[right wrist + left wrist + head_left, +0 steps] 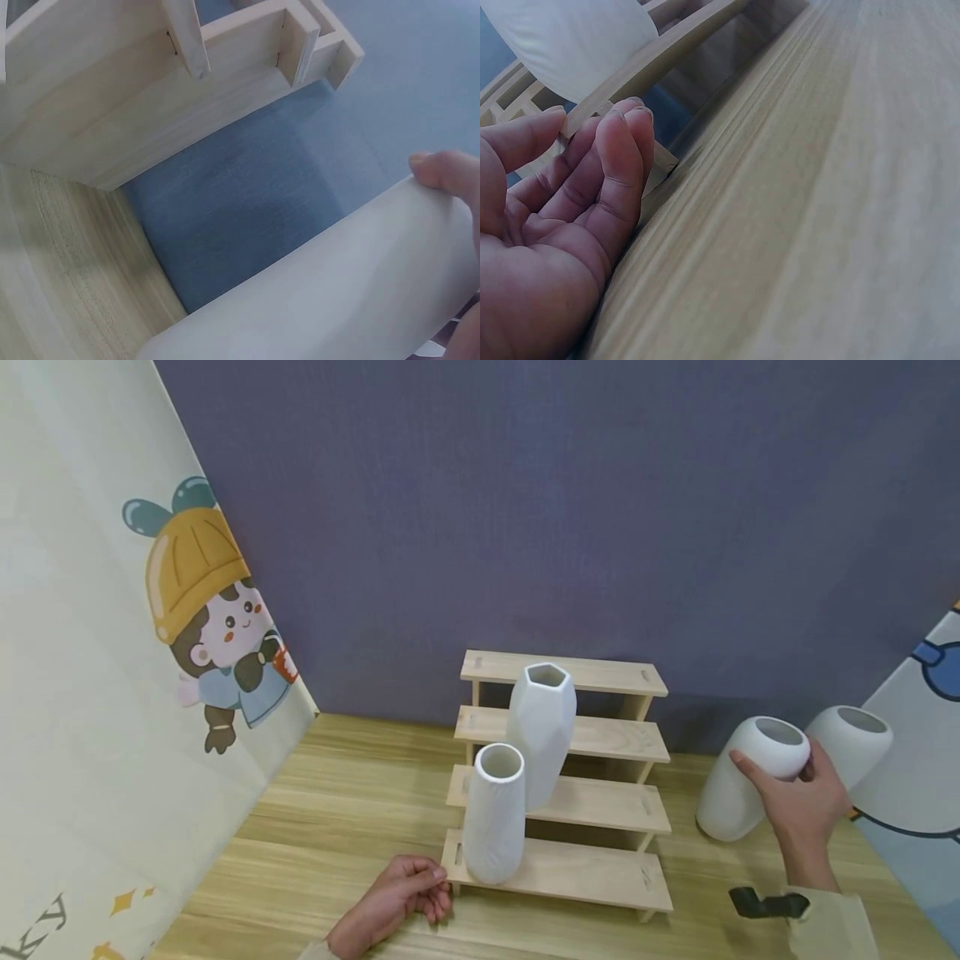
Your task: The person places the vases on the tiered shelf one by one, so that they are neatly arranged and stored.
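My right hand (806, 802) grips a smooth white vase (731, 793) near its mouth, thumb on the left side. This vase tilts a little, to the right of a stepped wooden stand (592, 872). At the stand's front left corner, my left hand (397, 893) pinches the end of the lowest step, its fingers curled below the board in the left wrist view. Close to that hand, a slim textured white vase (493, 827) stands on the lowest step. Behind it, a faceted white vase (542, 735) with an angular mouth rises from the second step.
Another smooth white vase (855, 747) is just behind my right hand, at the right. The two upper steps carry no vase of their own. A dark blue-grey wall (525, 527) backs the wooden table (330, 802), and a cartoon-printed panel (90, 693) borders the left.
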A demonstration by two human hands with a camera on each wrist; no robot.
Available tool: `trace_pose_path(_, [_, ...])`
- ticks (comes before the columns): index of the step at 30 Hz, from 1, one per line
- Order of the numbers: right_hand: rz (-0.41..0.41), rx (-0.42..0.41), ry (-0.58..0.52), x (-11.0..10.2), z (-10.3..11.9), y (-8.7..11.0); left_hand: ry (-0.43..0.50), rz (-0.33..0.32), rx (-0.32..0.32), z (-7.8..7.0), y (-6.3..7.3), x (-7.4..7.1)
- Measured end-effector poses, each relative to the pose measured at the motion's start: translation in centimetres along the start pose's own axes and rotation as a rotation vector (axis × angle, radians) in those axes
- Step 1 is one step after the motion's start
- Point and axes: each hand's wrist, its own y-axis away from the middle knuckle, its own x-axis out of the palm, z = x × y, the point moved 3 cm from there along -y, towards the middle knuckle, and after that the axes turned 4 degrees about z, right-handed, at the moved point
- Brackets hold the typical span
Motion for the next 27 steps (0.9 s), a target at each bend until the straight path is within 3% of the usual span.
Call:
trace_pose_path(20, [0.005,0.038,0.023,-1.2,0.6,1.9,-0.001,-0.013,-0.042,0.2,-0.1,-0.2])
trace_pose_path(27, [-0.030,-0.023,0.045,-1.4,1.0,2.6,0.000,-0.012,-0.021,0.2,-0.2,-0.2])
